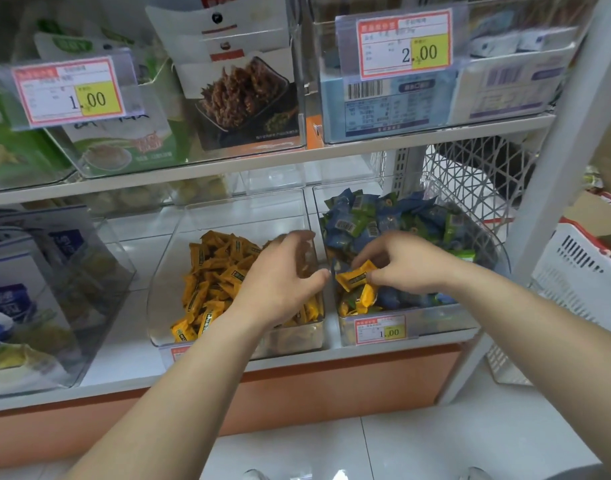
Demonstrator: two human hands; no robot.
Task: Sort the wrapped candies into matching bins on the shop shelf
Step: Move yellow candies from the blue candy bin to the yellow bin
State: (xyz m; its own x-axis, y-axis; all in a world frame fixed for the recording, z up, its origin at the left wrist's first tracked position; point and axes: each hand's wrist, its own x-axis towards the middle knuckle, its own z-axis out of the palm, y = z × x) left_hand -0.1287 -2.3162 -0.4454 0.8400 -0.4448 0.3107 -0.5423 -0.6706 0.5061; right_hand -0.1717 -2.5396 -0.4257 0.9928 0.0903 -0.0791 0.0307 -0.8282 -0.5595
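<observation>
Right hand (409, 263) fingers pinch a yellow candy (354, 279) above the right bin (442, 318) of blue candies (394, 216). Left hand (279, 277) over left bin (163, 271), fingers wide, loosely curved.

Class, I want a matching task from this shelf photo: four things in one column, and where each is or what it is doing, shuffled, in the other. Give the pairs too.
1 right hand
2 left hand
3 blue and green candies
4 2.00 price tag

A up on the upper shelf
B pinches a yellow candy
C over the yellow-candy bin
D piled in the right lower bin

Pairs: 1-B, 2-C, 3-D, 4-A
</observation>
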